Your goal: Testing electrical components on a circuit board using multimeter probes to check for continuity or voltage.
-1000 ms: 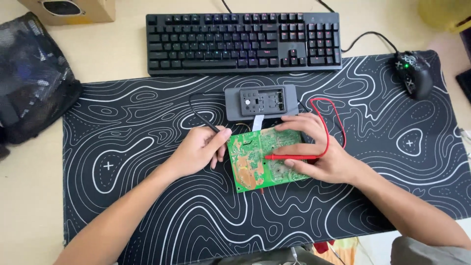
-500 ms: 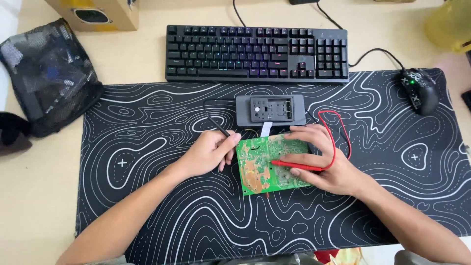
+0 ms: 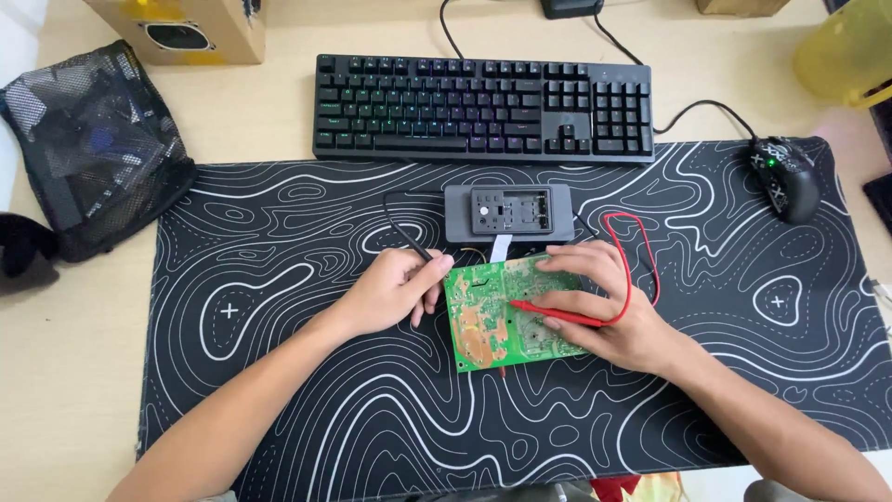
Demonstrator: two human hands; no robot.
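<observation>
A green circuit board (image 3: pixel 488 330) lies on the black desk mat (image 3: pixel 279 279) with white wavy lines. My left hand (image 3: pixel 390 293) grips a black probe (image 3: pixel 415 246) at the board's left edge. My right hand (image 3: pixel 604 307) rests on the board's right side and holds a red probe (image 3: pixel 548 311) whose tip touches the middle of the board. Black and red leads run from the probes up to a grey rectangular meter (image 3: pixel 507 212) just behind the board.
A black keyboard (image 3: pixel 483 107) with lit keys sits behind the mat. A black mouse (image 3: pixel 788 177) is at the far right, a black mesh bag (image 3: pixel 93 144) at the left, a cardboard box (image 3: pixel 181 28) at the top left, a yellow object (image 3: pixel 846 51) at the top right.
The view has shifted, so everything sits further right and lower in the frame. The red probe's tip has moved slightly across the board. Both hands stay on their probes.
</observation>
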